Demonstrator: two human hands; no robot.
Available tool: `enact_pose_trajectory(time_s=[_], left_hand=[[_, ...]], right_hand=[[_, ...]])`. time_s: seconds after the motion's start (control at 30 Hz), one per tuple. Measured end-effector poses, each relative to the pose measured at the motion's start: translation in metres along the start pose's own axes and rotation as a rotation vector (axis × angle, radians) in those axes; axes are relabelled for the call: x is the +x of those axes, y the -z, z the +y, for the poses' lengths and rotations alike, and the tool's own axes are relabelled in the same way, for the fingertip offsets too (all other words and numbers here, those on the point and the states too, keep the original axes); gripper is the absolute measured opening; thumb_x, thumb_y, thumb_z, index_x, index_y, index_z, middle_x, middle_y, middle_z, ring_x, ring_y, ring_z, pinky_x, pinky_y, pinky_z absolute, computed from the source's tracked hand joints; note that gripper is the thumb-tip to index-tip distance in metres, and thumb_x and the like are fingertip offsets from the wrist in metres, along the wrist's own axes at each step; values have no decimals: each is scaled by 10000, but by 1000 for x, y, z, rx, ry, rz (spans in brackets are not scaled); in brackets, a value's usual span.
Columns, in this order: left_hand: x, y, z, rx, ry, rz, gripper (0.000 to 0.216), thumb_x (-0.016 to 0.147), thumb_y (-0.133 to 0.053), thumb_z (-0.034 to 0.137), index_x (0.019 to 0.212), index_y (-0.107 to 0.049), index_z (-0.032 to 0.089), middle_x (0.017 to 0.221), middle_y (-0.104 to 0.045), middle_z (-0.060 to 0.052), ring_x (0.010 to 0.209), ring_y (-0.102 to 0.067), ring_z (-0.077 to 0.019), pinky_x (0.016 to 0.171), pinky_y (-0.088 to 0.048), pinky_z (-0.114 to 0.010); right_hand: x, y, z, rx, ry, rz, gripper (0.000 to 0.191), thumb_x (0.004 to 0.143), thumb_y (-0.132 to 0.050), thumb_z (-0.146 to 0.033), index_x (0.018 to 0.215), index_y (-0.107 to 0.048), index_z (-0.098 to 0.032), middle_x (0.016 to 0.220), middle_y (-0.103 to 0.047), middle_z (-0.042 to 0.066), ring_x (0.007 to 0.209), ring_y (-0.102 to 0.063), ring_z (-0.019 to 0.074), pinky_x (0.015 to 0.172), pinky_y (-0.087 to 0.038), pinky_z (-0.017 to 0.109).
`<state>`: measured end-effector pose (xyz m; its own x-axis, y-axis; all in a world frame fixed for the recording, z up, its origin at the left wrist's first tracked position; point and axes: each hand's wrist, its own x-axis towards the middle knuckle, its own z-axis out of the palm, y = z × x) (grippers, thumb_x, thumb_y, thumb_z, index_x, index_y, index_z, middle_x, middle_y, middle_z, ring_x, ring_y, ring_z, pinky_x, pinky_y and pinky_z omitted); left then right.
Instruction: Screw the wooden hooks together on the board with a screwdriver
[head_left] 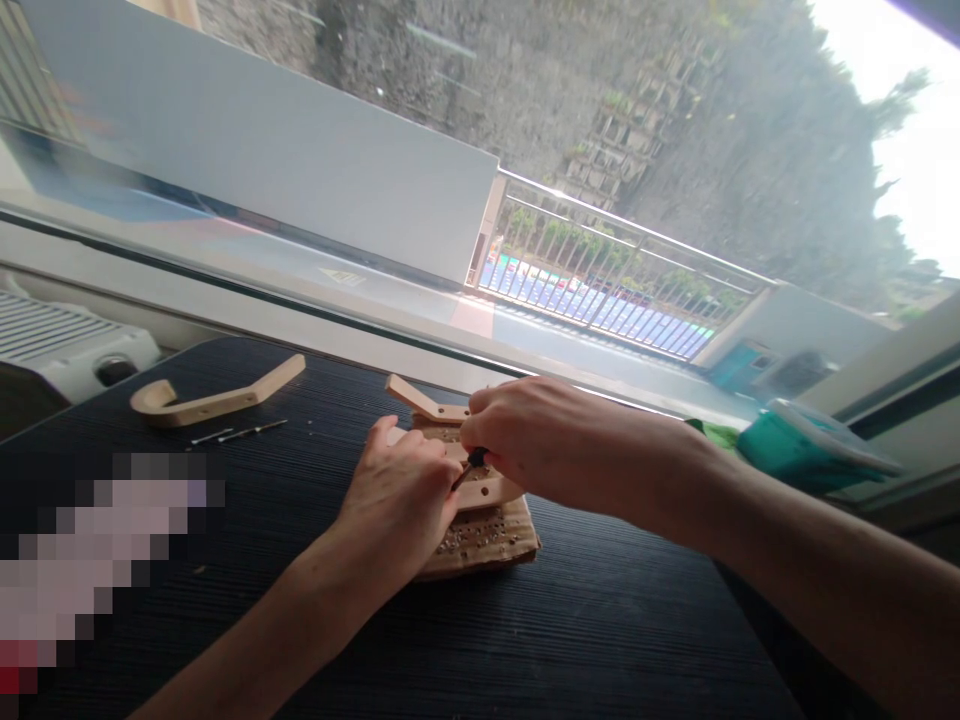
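Note:
My right hand is closed around a thin tool with a dark collar; most of its handle is hidden in the fist. Its narrow shaft slants down toward a pale wooden piece with drilled holes. Pressed against that wood from the left is my left hand, its fingers bent around the piece and partly hidden. A second holed, angled wooden arm shows just beyond the hands. Underneath lies a cardboard pad pitted with many small holes.
A J-shaped wooden piece rests at the table's back left, beside thin metal bits. The dark table meets a window sill. A teal container stands at right, a white slatted appliance at left. A blurred patch covers the lower left.

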<state>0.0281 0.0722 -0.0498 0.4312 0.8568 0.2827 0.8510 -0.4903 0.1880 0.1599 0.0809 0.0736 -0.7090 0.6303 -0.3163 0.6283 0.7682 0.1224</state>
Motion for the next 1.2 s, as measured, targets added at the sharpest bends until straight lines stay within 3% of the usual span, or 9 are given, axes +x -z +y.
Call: enact_pose_trajectory(time_s=[0.17, 0.33, 0.63, 0.83, 1.2], left_hand=[[1, 2, 1, -3, 2, -1, 158, 776, -544, 152, 669, -653, 192, 762, -701, -69, 835, -638, -246, 995, -336, -549], [2, 2, 2, -1, -2, -12, 175, 784, -529, 145, 694, -669, 199, 774, -703, -66, 843, -639, -249, 995, -333, -552], [1, 2, 2, -10, 2, -19, 186, 777, -541, 147, 699, -692, 222, 765, -701, -45, 842, -629, -225, 1019, -310, -549], [2, 2, 1, -1, 15, -31, 186, 796, -533, 169, 706, -687, 224, 773, -700, -47, 859, -634, -239, 1012, -318, -543], [-1, 0, 0, 4, 3, -3, 176, 793, -529, 171, 677, -657, 204, 754, -694, -54, 817, -628, -243, 1006, -323, -552]], right_hand=[[9, -7, 1, -60, 61, 22, 177, 822, -559, -14, 724, -646, -133, 729, -634, 30, 629, -499, 113, 595, -336, 257], [8, -6, 2, -12, -1, 25, 137, 830, -574, -76, 752, -663, -145, 742, -645, 39, 626, -500, 113, 571, -318, 250], [-3, 0, -1, 67, -24, 9, 194, 818, -510, 7, 736, -631, -120, 815, -625, 42, 622, -470, 81, 569, -311, 242], [1, -7, -1, 87, -8, 67, 190, 845, -500, -13, 840, -659, -116, 808, -621, 45, 616, -474, 88, 546, -288, 253], [-5, -8, 0, 103, -9, 98, 190, 835, -509, -1, 752, -621, -131, 742, -585, 9, 557, -429, 68, 516, -262, 254]])
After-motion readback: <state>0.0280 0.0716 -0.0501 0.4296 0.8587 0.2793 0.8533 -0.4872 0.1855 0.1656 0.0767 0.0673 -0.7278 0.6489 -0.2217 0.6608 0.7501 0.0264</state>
